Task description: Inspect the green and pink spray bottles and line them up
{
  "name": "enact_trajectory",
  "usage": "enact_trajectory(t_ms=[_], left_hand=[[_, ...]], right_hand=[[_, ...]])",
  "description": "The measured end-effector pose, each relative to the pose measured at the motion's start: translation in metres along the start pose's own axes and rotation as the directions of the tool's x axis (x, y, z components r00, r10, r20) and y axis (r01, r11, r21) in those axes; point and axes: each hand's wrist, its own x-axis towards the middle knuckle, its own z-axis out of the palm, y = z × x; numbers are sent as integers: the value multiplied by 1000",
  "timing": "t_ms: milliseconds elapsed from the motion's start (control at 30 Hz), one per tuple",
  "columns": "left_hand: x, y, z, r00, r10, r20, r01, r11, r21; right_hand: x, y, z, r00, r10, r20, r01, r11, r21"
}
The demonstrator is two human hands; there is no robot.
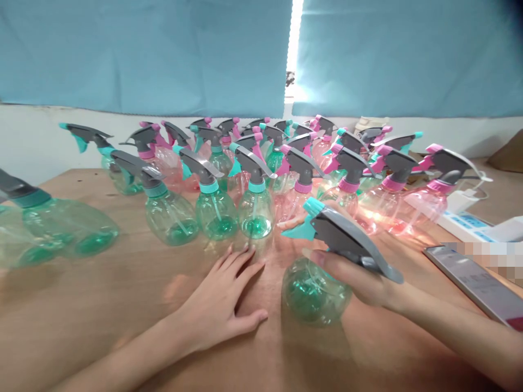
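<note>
My right hand [351,272] is wrapped round the neck of a green spray bottle [304,294], just under its grey and turquoise trigger head. The bottle leans slightly, its base close to the tabletop; whether it touches the wood I cannot tell. Flat on the table to its left lies my left hand [229,296], fingers spread and holding nothing. Just beyond those fingertips stand upright green spray bottles [255,212] with turquoise collars. Pink spray bottles [300,198] stand behind the held one, partly hidden by it and my right hand.
Several more pink and green bottles crowd the back of the wooden table [155,305]. At the far left, a green bottle [73,226] lies tilted. A phone [474,283] and a white power strip [466,223] with cables lie at the right. Blue curtains [143,54] hang behind.
</note>
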Motion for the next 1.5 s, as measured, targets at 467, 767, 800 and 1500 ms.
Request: enact_trajectory(t_ms=[467,767,800,1500], left_hand=[[2,2,-2,1000,-14,26,14,1000,-6],[3,3,-4,999,-23,46,23,1000,5],[3,3,-4,999,-26,48,25,1000,4],[1,2,-2,1000,-16,10,15,997,73]], right_hand=[[3,-3,0,996,50,79,-61,986,152],[1,-7,1,999,3,50,-10,988,151],[2,-8,1,999,11,49,-18,988,151],[3,-6,1,998,34,57,-42,987,155]])
